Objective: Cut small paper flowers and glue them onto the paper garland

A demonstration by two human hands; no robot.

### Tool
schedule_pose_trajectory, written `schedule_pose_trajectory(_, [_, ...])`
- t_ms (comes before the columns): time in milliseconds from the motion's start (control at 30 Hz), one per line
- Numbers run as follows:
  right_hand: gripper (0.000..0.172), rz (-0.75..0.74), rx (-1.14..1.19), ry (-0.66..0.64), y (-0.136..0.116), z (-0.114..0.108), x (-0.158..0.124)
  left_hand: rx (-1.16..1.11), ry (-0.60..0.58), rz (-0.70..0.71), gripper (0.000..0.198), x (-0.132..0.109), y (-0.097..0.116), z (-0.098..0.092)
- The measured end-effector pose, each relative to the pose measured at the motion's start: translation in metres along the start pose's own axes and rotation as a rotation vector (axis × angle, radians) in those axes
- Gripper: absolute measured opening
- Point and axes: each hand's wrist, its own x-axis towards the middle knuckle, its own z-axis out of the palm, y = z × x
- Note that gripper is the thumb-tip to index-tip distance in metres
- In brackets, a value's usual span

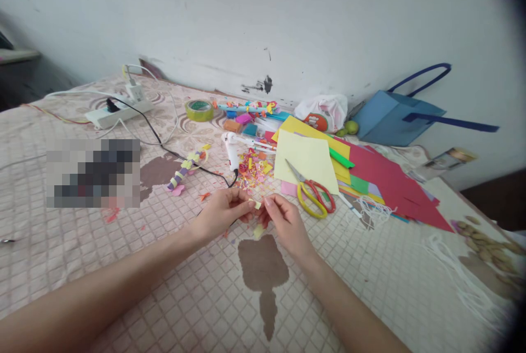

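Observation:
Between my two hands is a small piece of pale yellow paper [257,205]. My left hand [225,210] pinches it between thumb and fingers. The fingers of my right hand [283,220] are also closed in a pinch at its right side. Another pale yellow scrap [258,231] shows just below the fingertips; I cannot tell whether it is held or lying on the cloth. Beyond my hands lie a white glue gun [231,153] and a heap of colourful paper scraps [252,169]. Scissors [314,197] with red and yellow handles rest to the right, partly on a pale yellow sheet [304,164].
A purple stick with yellow paper bits [184,171] lies left of the glue gun. Farther back are a roll of tape [199,110] and a power strip [119,112] with cables. Red sheets [394,183], white string [376,210] and a blue bag [398,117] occupy the right.

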Motion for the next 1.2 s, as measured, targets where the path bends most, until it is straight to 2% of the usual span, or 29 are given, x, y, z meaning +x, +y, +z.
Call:
schedule_pose_trajectory(100, [0.026, -0.005, 0.009, 0.015, -0.0011, -0.0033, 0.0013, -0.003, -0.007, -0.011, 0.025, 0.0009, -0.0018, -0.001])
schedule_pose_trajectory(333, [0.015, -0.007, -0.063, -0.022, 0.0017, -0.0057, 0.0004, -0.003, -0.027, -0.016, 0.025, 0.0013, 0.001, -0.0008])
schedule_pose_trajectory(567, [0.01, -0.174, -0.336, 0.073, -0.0041, -0.0008, -0.0035, -0.044, -0.01, -0.086, 0.027, 0.0009, 0.006, -0.0002])
schedule_pose_trajectory(733, [0.01, -0.259, -0.47, 0.085, -0.0054, 0.0, -0.0048, -0.091, -0.017, -0.115, 0.027, 0.0011, 0.0053, -0.0012])
schedule_pose_trajectory(967, [0.011, -0.245, -0.415, 0.063, -0.0044, -0.0021, -0.0033, -0.164, -0.038, -0.104, 0.025, 0.0025, 0.0042, -0.0041])
schedule_pose_trajectory(1200, [0.012, -0.292, -0.488, 0.047, -0.0062, -0.0034, -0.0037, -0.14, -0.014, -0.126, 0.021, 0.0035, 0.0061, -0.0064])
